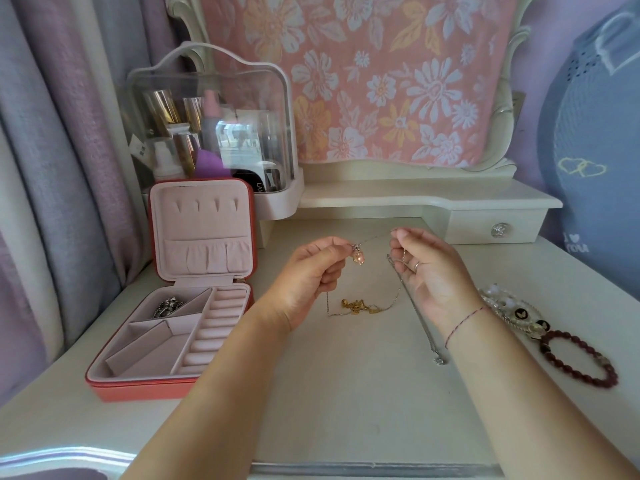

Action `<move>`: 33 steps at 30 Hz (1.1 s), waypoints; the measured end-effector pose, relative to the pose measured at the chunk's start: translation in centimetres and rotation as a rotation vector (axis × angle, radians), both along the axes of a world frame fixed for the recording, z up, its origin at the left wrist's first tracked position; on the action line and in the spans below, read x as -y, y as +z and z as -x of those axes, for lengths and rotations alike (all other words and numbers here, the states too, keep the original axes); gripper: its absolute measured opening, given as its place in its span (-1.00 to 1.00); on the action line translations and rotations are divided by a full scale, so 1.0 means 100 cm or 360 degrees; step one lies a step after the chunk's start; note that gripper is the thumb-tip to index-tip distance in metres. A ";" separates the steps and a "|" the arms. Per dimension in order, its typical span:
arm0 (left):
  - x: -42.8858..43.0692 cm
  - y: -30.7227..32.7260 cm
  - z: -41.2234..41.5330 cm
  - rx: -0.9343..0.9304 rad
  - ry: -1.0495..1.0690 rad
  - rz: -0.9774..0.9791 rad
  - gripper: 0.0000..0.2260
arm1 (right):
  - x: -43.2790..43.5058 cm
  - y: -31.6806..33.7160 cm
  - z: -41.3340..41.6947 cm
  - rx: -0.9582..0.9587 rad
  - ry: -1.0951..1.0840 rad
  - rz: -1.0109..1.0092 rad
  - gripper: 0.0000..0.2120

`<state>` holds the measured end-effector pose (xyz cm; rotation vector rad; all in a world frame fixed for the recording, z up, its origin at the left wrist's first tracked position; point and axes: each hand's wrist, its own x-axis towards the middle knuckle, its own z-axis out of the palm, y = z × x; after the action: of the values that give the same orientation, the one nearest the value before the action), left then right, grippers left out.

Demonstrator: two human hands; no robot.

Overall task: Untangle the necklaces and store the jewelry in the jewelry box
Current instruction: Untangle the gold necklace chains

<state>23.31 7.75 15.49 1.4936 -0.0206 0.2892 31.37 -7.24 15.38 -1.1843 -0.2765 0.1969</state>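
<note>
My left hand [311, 271] pinches a thin silver chain just above a pink pearl pendant [358, 257], which hangs below my fingertips. My right hand [427, 268] pinches the same chain further along, so it stretches taut between both hands above the table. A silver necklace [424, 327] trails from my right hand down to a small pendant on the table. A gold necklace [358, 305] lies bunched between my hands. The open red jewelry box [138, 386] with pink lining stands at the left, a silver piece [168, 306] in its back compartment.
A dark red bead bracelet [578, 358] and clear beaded bracelets [512, 306] lie at the right of the cream dressing table [346, 393]. A clear cosmetics case [211, 123] stands behind the box. A small drawer [498, 230] sits at the back right.
</note>
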 end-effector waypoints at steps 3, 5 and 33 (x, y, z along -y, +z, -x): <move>0.000 0.001 0.001 0.0000 0.0005 -0.0022 -0.84 | -0.001 0.000 0.001 -0.0030 0.0006 -0.0038 -0.84; 0.000 0.002 0.001 0.0006 -0.0001 -0.0018 -0.84 | 0.000 0.001 0.001 -0.0037 0.0024 -0.0048 -0.84; -0.020 0.002 -0.003 0.0150 0.0448 0.0741 -0.70 | 0.010 0.007 -0.002 -0.0429 0.0443 -0.0702 -0.91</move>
<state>23.59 9.78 15.74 1.0166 0.1728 0.5516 31.56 -8.25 16.10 -0.6696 -0.2313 0.5080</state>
